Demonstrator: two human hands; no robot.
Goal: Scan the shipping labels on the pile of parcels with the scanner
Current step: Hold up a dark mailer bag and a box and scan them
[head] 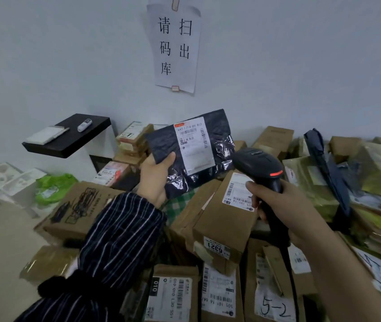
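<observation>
My left hand (155, 176) grips the lower left corner of a black plastic mailer (217, 156) and holds it up above the pile, its white shipping label (194, 147) facing me. My right hand (284, 210) grips the handle of a black handheld scanner (258, 162), whose head sits just right of the mailer and points toward it. A red light shows on the scanner's back. Under both hands lies the pile of parcels, mostly brown cardboard boxes (222, 219) with white labels.
A black stand (68, 145) holding a small white device and a notepad juts from the wall at left. A green bag (52, 187) and white foam trays (3, 180) lie on the left. Olive mailers and a dark bag (329, 168) fill the right. A paper sign (175, 47) hangs on the wall.
</observation>
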